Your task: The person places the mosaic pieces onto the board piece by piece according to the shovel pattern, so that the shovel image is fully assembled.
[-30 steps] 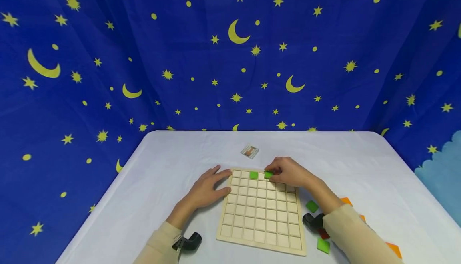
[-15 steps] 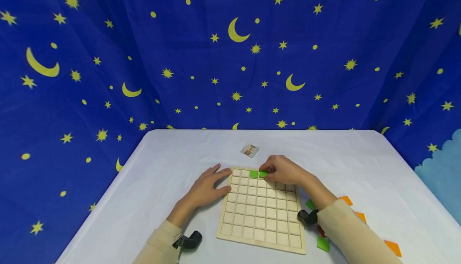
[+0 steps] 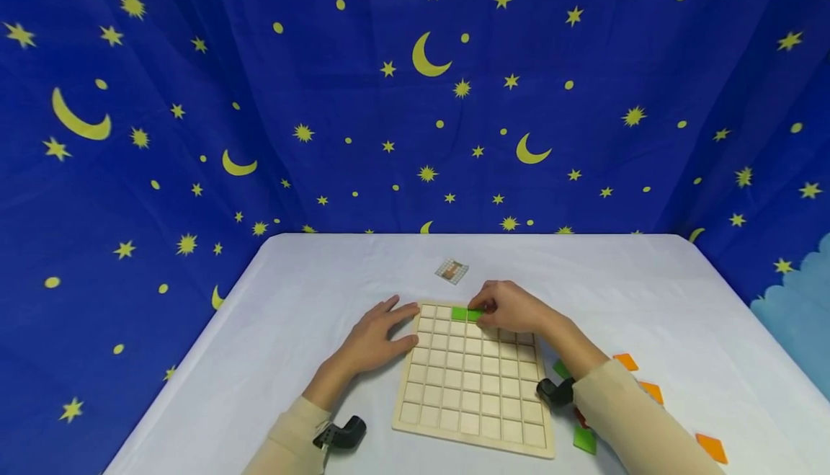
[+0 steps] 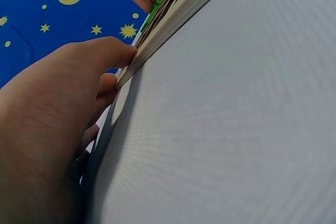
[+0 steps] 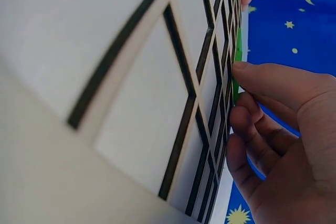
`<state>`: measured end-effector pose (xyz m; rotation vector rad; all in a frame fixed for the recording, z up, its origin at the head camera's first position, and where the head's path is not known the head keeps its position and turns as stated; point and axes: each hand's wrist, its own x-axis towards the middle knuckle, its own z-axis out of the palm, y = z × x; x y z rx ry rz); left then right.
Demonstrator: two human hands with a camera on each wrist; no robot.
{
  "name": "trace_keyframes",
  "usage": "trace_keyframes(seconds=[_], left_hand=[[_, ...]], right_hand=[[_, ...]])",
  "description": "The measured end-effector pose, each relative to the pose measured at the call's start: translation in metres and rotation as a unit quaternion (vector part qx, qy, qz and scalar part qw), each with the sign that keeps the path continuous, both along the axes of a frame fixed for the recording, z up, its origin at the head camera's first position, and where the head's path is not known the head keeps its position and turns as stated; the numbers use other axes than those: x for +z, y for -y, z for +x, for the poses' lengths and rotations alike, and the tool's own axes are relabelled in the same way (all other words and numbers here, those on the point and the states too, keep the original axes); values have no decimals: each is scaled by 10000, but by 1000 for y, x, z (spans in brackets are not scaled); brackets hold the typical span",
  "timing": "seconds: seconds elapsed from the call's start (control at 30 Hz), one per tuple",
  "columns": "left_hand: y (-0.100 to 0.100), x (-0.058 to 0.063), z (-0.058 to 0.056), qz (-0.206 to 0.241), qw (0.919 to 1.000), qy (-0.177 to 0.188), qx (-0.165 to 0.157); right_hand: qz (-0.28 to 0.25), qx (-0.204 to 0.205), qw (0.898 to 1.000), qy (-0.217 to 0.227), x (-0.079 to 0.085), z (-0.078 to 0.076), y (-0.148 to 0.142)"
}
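Observation:
A wooden grid board (image 3: 473, 381) lies flat on the white table. In its far row sits one green square tile (image 3: 459, 313). Right beside that, my right hand (image 3: 515, 308) pinches a second green tile (image 3: 473, 315) between thumb and fingers, down at the neighbouring cell. The right wrist view shows the thumb (image 5: 262, 80) on the held green tile, with the other fingers curled close to the board. My left hand (image 3: 371, 342) rests at the board's left edge, fingers spread; its thumb (image 4: 118, 53) touches the rim in the left wrist view.
Beyond the board lies a small patterned card (image 3: 452, 271). To the right are loose orange tiles (image 3: 651, 392), green tiles (image 3: 584, 440) and a red tile (image 3: 581, 418), partly hidden by my right forearm. A blue starry curtain (image 3: 363, 100) stands behind the table.
My right hand has moved slightly left with its green tile, from a gap away to right against the other green tile. The left hand has stayed at the board's edge.

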<state>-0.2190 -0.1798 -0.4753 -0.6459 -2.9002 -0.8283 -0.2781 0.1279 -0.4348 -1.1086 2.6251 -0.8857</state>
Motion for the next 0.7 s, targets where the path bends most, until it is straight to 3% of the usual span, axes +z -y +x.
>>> trace_keyframes(seconds=[0.43,0.7], left_hand=[[-1,2,1,0,10000,-8,35],[-2,1,0,-11,10000,-25,15]], right_hand=[[-22,-141,9997,220,3,0,-1],[121,-86,9998,-105,5,2,-9]])
